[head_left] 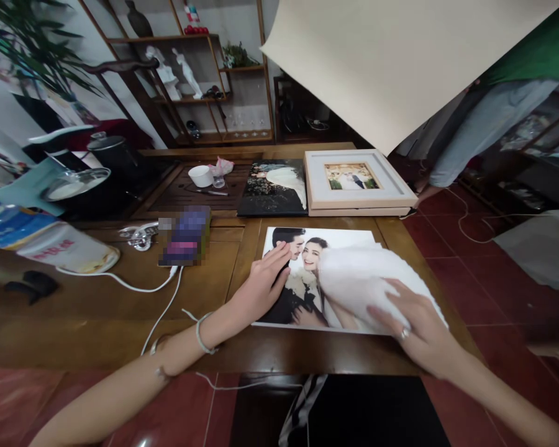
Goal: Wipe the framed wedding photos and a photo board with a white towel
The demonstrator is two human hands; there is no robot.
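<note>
A large photo print (302, 304) of a couple lies flat near the front edge of the wooden table. My left hand (271, 273) rests on its left part, fingers stretched out flat against the surface. Over the print's right side my right hand (414, 316) grips a white cloth (368, 273), which covers much of that side and hangs past the right edge. A ring shows on one right-hand finger. Behind the print lie a dark photo panel (274, 189) and a white framed photo (314, 180) on a pale box.
A phone (186, 236) with white cables and a plastic bottle (60, 239) occupy the table's left. A tea tray (177, 198) holds a white cup (200, 176). A big pale sheet (377, 62) hangs over the far right; a person in green (531, 62) stands behind it.
</note>
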